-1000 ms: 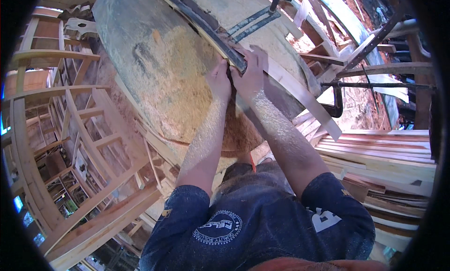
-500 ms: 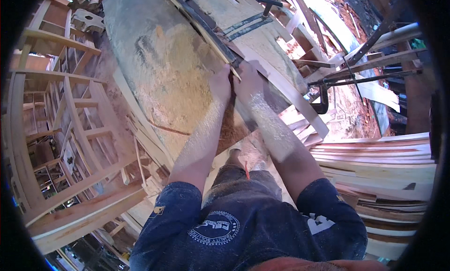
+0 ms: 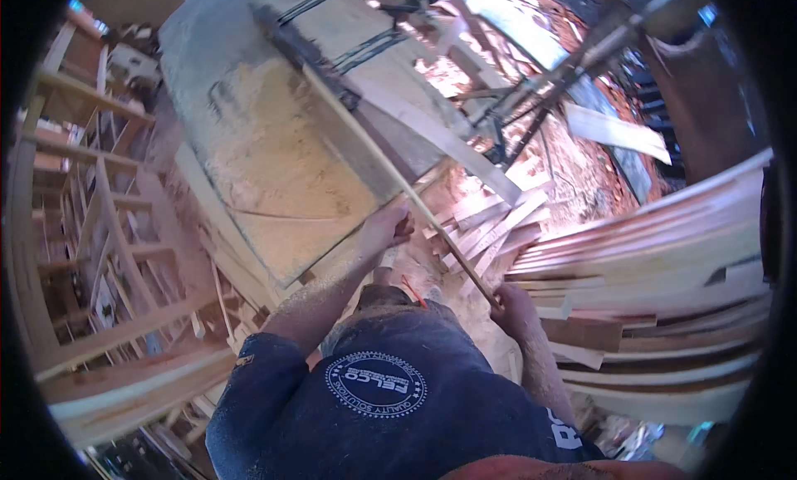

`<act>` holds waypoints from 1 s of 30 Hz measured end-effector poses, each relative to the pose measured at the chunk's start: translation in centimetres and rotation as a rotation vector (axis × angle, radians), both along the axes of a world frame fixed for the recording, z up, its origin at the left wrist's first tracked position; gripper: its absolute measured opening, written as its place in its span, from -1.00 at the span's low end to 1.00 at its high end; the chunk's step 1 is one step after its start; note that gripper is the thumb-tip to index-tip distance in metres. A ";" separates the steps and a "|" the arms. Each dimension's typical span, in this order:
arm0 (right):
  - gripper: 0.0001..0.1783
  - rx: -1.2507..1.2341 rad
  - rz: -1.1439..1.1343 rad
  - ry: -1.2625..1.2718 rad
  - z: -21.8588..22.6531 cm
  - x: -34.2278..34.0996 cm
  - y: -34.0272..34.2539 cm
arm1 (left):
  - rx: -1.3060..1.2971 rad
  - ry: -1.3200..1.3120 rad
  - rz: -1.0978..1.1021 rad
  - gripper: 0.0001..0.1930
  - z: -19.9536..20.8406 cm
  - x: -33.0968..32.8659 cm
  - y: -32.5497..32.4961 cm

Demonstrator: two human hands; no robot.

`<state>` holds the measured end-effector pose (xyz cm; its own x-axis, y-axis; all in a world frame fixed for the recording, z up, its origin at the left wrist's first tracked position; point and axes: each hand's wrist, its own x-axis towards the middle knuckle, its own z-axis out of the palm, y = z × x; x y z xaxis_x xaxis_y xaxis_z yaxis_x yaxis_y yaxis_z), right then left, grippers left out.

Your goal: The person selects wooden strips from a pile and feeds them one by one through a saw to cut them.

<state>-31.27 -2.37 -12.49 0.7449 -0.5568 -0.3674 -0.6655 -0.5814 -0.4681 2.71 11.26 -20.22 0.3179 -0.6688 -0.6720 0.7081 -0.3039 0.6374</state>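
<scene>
A cluttered, dusty workshop filled the frame, with ladder-like wooden frames along the left and stacked boards on the right. A worktable ran from the upper left toward the centre, much of it under pale sawdust. The thin wooden strip slanted from beside a dark metal bar in the upper middle, past the table's near edge, to just right of centre low in the frame.

With one end in hand and so much length beyond it, the strip could well have swung or flexed; a sideways pull might have caught its far end on the bar and cracked it. Its near end pointed toward the stacked boards, so a hard tug risked striking them, and the loose offcuts beyond the table edge might have tripped a careless step.

The right hand had its fingers closed round the strip's near end. The left hand, near the centre, had its fingers curled well in, just beside the strip; whether they touched it or held anything could not be told.
</scene>
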 end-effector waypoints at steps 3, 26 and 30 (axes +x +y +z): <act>-0.80 -0.084 -0.131 0.227 2.7 -8.3 1.2 | -0.205 0.325 -0.063 -0.47 -2.2 -4.0 -0.4; -0.50 -0.495 0.405 -0.280 10.5 -6.4 -1.6 | -0.263 -1.675 -1.293 -0.83 11.0 -17.6 -1.7; -0.59 0.035 0.372 0.206 -0.4 -9.4 -1.6 | -0.134 -1.651 -1.275 -0.86 13.6 -15.3 -1.1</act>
<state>-40.65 -3.94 -12.91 0.8021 -0.2482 -0.5431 -0.4945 -0.7860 -0.3711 -12.59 10.17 -6.67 -0.1391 -0.9584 -0.2491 -0.9309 0.0407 0.3630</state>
